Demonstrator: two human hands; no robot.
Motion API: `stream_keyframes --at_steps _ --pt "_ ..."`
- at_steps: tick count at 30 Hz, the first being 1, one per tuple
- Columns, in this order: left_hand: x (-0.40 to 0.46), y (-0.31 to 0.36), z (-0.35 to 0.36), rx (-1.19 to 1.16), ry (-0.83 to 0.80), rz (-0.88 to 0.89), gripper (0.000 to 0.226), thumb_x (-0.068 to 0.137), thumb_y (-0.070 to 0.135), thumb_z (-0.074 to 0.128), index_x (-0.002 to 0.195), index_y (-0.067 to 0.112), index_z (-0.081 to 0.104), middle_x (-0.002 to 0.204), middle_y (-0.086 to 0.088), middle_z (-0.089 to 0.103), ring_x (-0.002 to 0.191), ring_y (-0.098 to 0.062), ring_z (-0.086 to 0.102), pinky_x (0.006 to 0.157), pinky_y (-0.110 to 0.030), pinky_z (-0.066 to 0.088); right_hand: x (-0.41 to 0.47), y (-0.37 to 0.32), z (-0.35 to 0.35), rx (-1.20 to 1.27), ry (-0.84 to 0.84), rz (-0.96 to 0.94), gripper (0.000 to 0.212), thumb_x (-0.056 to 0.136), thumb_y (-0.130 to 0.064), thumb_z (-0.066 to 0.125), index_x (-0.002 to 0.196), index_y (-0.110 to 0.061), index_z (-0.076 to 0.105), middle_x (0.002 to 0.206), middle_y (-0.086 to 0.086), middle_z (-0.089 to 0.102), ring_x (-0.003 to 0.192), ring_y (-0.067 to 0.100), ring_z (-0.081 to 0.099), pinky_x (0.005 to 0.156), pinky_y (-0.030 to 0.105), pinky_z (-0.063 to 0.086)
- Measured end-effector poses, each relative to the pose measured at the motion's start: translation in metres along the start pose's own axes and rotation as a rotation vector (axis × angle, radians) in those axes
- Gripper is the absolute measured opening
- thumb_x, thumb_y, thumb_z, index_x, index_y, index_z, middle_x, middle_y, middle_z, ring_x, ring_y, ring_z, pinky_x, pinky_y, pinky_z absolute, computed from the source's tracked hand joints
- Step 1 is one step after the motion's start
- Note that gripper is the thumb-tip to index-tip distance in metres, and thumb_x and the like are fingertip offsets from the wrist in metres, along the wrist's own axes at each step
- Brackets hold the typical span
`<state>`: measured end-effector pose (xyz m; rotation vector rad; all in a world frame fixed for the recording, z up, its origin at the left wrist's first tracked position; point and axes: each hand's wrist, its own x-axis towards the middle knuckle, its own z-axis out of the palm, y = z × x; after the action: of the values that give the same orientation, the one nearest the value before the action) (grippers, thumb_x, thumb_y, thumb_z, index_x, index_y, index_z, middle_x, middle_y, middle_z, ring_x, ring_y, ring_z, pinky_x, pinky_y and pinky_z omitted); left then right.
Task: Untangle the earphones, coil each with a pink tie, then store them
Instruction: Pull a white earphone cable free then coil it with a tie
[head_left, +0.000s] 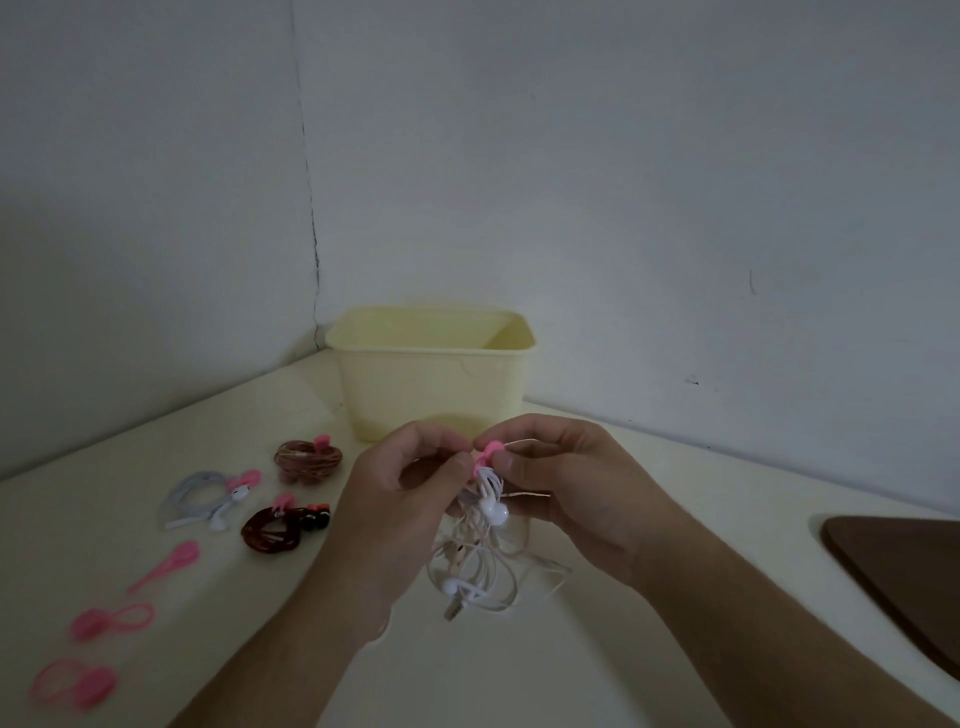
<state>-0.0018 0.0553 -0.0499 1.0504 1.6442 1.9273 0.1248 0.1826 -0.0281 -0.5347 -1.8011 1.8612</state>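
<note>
White earphones (485, 540) — loose bundle held above the worktop (597, 649), cords trailing down onto it, a pink tie (487, 453) at the top. Left hand (400, 499) and right hand (566, 483): fingers of both curled in, pinching the tie between them. Left of the hands, three tied coils — a brown coil (307, 460), a grey-white coil (208, 499), a dark red coil (278, 530). Three spare pink ties (111, 621) near the worktop's left edge. Yellow tub (431, 374) behind, in the corner.

Pink tie (488, 451), white earphones (480, 540), pale-yellow bin (431, 379), cream table (519, 675).
</note>
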Motion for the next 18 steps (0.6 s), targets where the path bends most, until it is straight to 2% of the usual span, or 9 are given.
stream_keyframes --at_steps 4,7,11,15,18 --pt "-0.0001 -0.0008 0.0019 0.020 -0.019 0.001 0.011 0.097 0.008 0.067 0.093 0.014 0.075 0.077 0.001 0.077 0.059 -0.004 0.063 0.051 -0.012 0.044 -0.0001 0.0010 -0.0005 0.004 0.027 -0.004 0.013 0.099 -0.002 0.067 0.106 0.001 0.077 0.097 0.024 0.078 0.082 0.030 0.075 0.075 0.038 0.063" --pt "0.0005 -0.0012 0.0017 0.007 -0.017 -0.018 0.012 0.098 0.011 0.067 0.092 0.014 0.076 0.075 0.000 0.074 0.057 -0.008 0.059 0.049 -0.014 0.042 0.0002 0.0021 -0.0030 0.012 0.002 -0.021 0.015 0.098 0.005 0.064 0.104 0.002 0.077 0.102 0.028 0.078 0.090 0.039 0.077 0.082 0.043 0.064" --pt "0.0019 -0.0025 0.0007 -0.013 -0.046 -0.038 0.014 0.098 0.015 0.066 0.090 0.017 0.077 0.076 -0.007 0.073 0.061 -0.020 0.053 0.059 -0.027 0.045 0.0003 0.0003 -0.0034 0.073 -0.016 0.016 0.024 0.096 0.012 0.056 0.101 0.002 0.078 0.102 0.027 0.078 0.089 0.032 0.076 0.080 0.039 0.064" --pt "0.0022 -0.0030 0.0004 -0.014 -0.039 -0.045 0.016 0.099 0.015 0.065 0.088 0.016 0.077 0.075 -0.008 0.071 0.061 -0.020 0.053 0.062 -0.031 0.045 0.0007 -0.0021 -0.0031 0.115 -0.045 0.053 0.026 0.099 0.001 0.052 0.104 0.010 0.076 0.104 0.029 0.075 0.092 0.033 0.075 0.085 0.041 0.062" --pt "0.0021 -0.0028 0.0007 -0.027 -0.050 -0.037 0.015 0.099 0.014 0.065 0.089 0.014 0.077 0.078 -0.009 0.073 0.062 -0.019 0.055 0.062 -0.032 0.046 0.0008 0.0000 -0.0033 0.096 -0.022 0.036 0.020 0.101 -0.001 0.061 0.095 -0.002 0.080 0.101 0.024 0.077 0.088 0.028 0.075 0.083 0.040 0.062"
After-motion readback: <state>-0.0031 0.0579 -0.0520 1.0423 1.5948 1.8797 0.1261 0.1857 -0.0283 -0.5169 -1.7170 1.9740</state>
